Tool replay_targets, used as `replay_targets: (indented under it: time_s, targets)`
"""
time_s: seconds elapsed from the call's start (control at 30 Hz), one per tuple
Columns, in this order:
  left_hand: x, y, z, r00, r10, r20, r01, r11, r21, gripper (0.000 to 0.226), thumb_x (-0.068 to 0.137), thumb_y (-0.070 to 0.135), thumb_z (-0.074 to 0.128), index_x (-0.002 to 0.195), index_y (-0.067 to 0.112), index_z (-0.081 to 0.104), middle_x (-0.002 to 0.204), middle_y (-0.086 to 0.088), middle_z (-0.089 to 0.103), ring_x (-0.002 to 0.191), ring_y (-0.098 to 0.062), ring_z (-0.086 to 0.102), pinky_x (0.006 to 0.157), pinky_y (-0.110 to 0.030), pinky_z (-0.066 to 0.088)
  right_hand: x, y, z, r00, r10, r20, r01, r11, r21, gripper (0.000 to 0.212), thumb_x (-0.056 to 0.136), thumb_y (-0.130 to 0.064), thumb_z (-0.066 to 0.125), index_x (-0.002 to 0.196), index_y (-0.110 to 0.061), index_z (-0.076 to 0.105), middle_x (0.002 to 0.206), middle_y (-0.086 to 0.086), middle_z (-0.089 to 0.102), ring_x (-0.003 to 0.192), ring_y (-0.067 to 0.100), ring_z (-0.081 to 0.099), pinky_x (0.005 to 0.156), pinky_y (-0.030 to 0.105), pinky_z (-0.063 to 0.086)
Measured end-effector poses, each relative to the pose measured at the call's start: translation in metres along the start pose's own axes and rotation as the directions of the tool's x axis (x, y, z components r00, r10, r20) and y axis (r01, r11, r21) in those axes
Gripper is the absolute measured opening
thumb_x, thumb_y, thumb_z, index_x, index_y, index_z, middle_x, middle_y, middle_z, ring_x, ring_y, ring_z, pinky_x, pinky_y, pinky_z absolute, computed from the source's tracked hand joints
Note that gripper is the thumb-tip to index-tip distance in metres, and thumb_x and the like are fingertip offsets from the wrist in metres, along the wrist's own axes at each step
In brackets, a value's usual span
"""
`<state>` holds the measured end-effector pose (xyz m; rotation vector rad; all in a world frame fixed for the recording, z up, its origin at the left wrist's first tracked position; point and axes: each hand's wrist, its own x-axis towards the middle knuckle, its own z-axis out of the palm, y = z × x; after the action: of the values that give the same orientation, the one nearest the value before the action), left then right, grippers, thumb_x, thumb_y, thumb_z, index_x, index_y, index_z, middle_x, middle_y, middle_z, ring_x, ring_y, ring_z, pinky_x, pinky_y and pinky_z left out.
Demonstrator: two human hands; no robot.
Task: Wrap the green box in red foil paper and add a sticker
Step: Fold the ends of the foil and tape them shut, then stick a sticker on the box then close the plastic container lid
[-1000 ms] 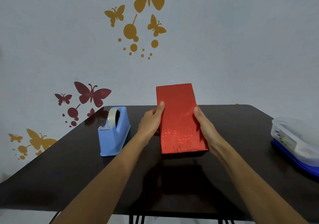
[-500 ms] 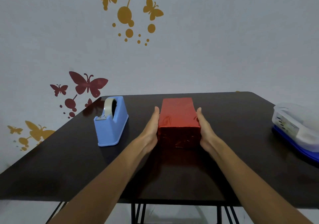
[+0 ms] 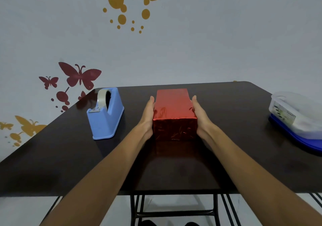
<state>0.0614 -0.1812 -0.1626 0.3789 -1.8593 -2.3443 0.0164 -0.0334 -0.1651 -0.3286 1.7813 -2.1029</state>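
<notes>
The box [image 3: 174, 104] is set flat at the middle of the dark desk [image 3: 235, 156], long axis running near to far, and is flanked by the left hand [image 3: 147, 119] and the right hand [image 3: 201, 119]. The fingers [image 3: 151, 104] are held straight and pressed together, flat against the long sides, with nothing pinched. A light, stiff carton is judged here. The red foil paper [image 3: 174, 130] looks glossy, is creased on the near end and is likely slippery, so the long sides are best squeezed evenly. No sticker is seen. A blue tape dispenser [image 3: 105, 119] stands to the left, and a clear plastic tub [image 3: 296, 114] at the far right.
</notes>
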Motion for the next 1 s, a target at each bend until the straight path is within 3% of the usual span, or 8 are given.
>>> replay_targets:
  time_s: [0.3,0.43,0.5,0.6,0.67,0.8,0.9,1.0]
  targets:
    - [-0.002,-0.002,0.001,1.000,0.000,-0.013,0.000,1.000,-0.007,0.061,0.097,0.058,0.021,0.118,0.015,0.060,0.110,-0.009,0.066,0.098,-0.022,0.063,0.091,-0.035,0.047,-0.008,-0.002,0.003,0.999,-0.038,0.019,0.038,0.999,-0.006,0.052,0.097,-0.056,0.019,0.095,-0.026,0.062,0.092,-0.001,0.067,0.089,0.014,0.062,0.080,0.029,0.048]
    - [-0.013,0.004,0.007,1.000,0.013,-0.027,-0.012,1.000,0.024,0.061,0.097,0.057,0.023,0.127,0.014,0.055,0.104,-0.002,0.067,0.090,-0.015,0.065,0.087,-0.031,0.050,-0.014,-0.007,0.003,0.999,-0.031,0.039,0.032,0.999,-0.021,0.051,0.096,-0.057,0.014,0.098,-0.033,0.059,0.108,-0.003,0.064,0.103,0.014,0.058,0.103,0.036,0.039]
    - [-0.021,0.012,0.006,0.969,0.207,-0.135,-0.184,0.969,0.163,0.052,0.100,0.045,0.031,0.138,0.012,0.044,0.112,0.006,0.057,0.086,-0.002,0.060,0.076,-0.015,0.047,-0.025,-0.022,-0.004,0.998,-0.058,0.024,0.059,0.996,-0.070,0.046,0.098,-0.054,0.016,0.123,-0.033,0.048,0.131,-0.007,0.050,0.120,0.011,0.046,0.108,0.031,0.026]
    - [-0.030,0.043,0.017,0.732,0.675,-0.094,-0.543,0.662,0.516,0.035,0.097,0.023,0.050,0.130,0.013,0.052,0.123,0.005,0.056,0.110,-0.005,0.055,0.085,-0.007,0.039,-0.047,-0.065,-0.051,0.934,-0.349,-0.072,0.312,0.900,-0.305,0.051,0.098,-0.044,0.036,0.145,-0.024,0.030,0.143,-0.012,0.036,0.129,0.003,0.033,0.097,0.009,0.026]
    - [-0.032,0.070,0.047,0.662,0.741,0.115,-0.647,0.488,0.586,0.023,0.092,0.017,0.059,0.115,0.016,0.064,0.109,0.008,0.064,0.103,-0.004,0.059,0.087,-0.011,0.043,-0.066,-0.096,-0.086,0.825,-0.547,-0.145,0.430,0.772,-0.468,0.039,0.097,-0.030,0.047,0.135,-0.019,0.047,0.130,-0.009,0.051,0.118,0.001,0.045,0.090,0.005,0.038]
    - [-0.019,0.067,0.198,0.638,0.486,0.597,-0.764,0.302,0.570,0.014,0.085,0.012,0.066,0.096,0.013,0.075,0.094,0.007,0.071,0.089,-0.003,0.063,0.083,-0.013,0.045,-0.097,-0.106,-0.195,0.521,-0.643,-0.562,0.093,0.697,-0.711,0.035,0.097,-0.029,0.043,0.128,-0.019,0.054,0.132,-0.004,0.055,0.122,0.013,0.048,0.100,0.027,0.035]
    - [0.004,0.029,0.296,0.657,0.279,0.700,-0.754,0.263,0.602,0.018,0.084,0.009,0.065,0.100,0.010,0.074,0.103,-0.002,0.072,0.095,-0.010,0.064,0.080,-0.014,0.045,-0.097,-0.078,-0.251,0.598,-0.388,-0.702,-0.134,0.815,-0.564,0.045,0.099,-0.032,0.039,0.137,-0.008,0.044,0.143,0.008,0.044,0.130,0.026,0.041,0.104,0.033,0.031]
    - [0.031,-0.005,0.349,0.770,-0.009,0.638,-0.637,0.057,0.769,0.038,0.089,0.025,0.062,0.114,-0.003,0.062,0.117,-0.015,0.064,0.111,-0.029,0.058,0.089,-0.033,0.045,-0.087,-0.058,-0.266,0.694,-0.258,-0.673,-0.067,0.906,-0.417,0.044,0.098,-0.026,0.040,0.132,0.000,0.047,0.137,0.015,0.048,0.124,0.031,0.045,0.102,0.039,0.036]
